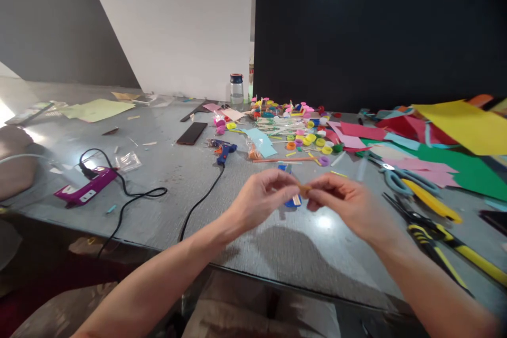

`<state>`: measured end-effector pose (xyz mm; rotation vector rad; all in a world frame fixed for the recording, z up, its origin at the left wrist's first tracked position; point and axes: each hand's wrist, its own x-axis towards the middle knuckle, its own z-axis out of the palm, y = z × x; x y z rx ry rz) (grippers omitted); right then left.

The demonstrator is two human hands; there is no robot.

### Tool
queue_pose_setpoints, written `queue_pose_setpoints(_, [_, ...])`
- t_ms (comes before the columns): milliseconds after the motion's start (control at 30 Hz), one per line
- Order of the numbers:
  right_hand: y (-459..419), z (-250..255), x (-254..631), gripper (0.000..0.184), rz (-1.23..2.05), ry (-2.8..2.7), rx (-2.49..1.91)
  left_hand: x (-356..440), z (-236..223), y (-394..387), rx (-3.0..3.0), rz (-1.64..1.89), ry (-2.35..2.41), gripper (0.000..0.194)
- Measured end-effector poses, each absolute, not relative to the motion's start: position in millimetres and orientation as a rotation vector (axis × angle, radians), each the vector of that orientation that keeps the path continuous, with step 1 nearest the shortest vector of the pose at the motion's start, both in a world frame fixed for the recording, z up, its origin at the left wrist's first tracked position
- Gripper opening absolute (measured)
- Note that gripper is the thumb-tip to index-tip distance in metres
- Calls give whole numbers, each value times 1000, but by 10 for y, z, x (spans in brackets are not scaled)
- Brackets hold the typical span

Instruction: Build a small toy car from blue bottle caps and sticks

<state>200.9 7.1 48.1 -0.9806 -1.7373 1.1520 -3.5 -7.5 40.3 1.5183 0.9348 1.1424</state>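
Note:
My left hand (pixel 264 190) and my right hand (pixel 341 198) meet above the table near its front. Both are closed in a pinch on a small tan piece (pixel 304 190), one at each end; its exact kind is too small to make out. Just behind the fingers, partly hidden by my left hand, a blue object (pixel 292 203) with a pale strip on it lies on the table. A blue glue gun (pixel 225 152) rests to the left, its black cord running to the front edge. Farther back are a light blue paper (pixel 260 141) and a long orange stick (pixel 282 159).
Colourful bottle caps (pixel 320 142) and cotton swabs fill the back middle. At right lie scissors (pixel 396 179), a yellow cutter (pixel 431 200), yellow-black pliers (pixel 430 237) and coloured papers (pixel 467 169). Leftward are a phone (pixel 192 133), a purple power strip (pixel 86 187) and another person's arm (pixel 16 161).

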Motion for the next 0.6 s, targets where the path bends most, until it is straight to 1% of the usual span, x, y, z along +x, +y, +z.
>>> queue_pose_setpoints(100, [306,492,2103,26,947,-1544,-1016,-80,432,155,1509,1577,1031,13])
queue_pose_setpoints(167, [435,365,2174,28,956,-1417,-1022,-106,331,286,1489,1723,1053,13])
queue_pose_setpoints(267, [574,111,2277,31,1084,-1321,-1066,-110,126,390,1544,1627,1144,11])
queue_pose_setpoints(367, [652,-35,2359,33,1159,-1239,-1054,-72,7,393,1642,1508,1230,10])
queue_pose_setpoints(600, [671,2,2376,37,1246,-1170,-1075,-33,21,350,1839,1492,1270,8])
